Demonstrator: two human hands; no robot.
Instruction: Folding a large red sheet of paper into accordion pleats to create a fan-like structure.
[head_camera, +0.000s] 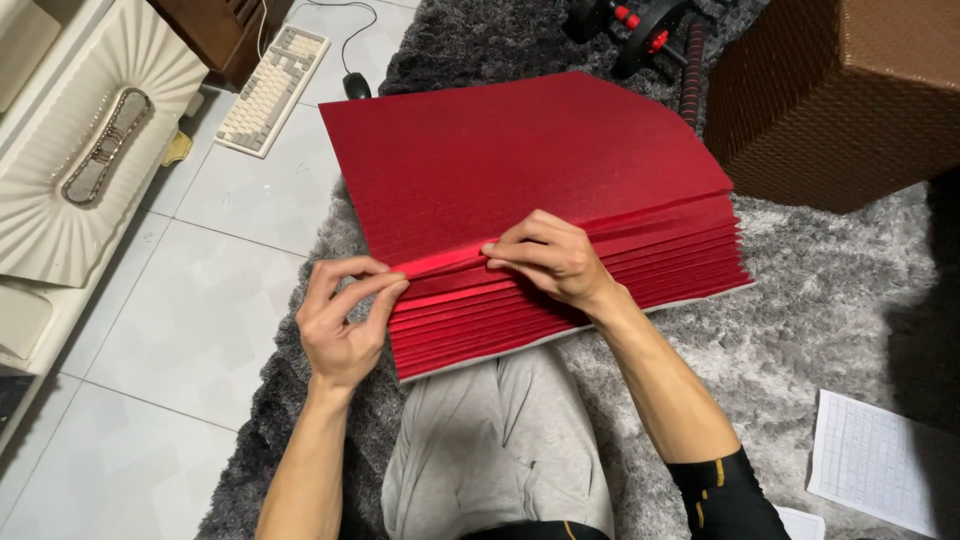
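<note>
- Shaggy grey rug (800, 300): covers the floor under everything; the person sits on it, grey-trousered legs (490, 440) running under the stack's near edge.
- Stack of red sheets (520, 150): lies on the rug and partly over the legs, near edges fanned in steps toward the person. Many large thin leaves on a pale bottom layer. Judged heavy as a whole, but each leaf light and floppy, with a fine textured face that should give fair grip. Edges thin, likely to crease if pinched hard.
- Brown woven box (840, 90): right of the stack, just beside its far corner.
- Keyboard (270, 90) and mouse (356, 85): on pale tiles beyond the stack's left corner.
- Ruled paper (880, 460): on the rug, well right of the stack's near edge.
- Right hand (555, 262): fingers closed on the top leaf's near edge, mid-stack.
- Left hand (345, 315): thumb and fingers pinched together on the same edge at the stack's left corner.
- Best hold, as judged: one leaf's edge, two spread points, lifted evenly.
</note>
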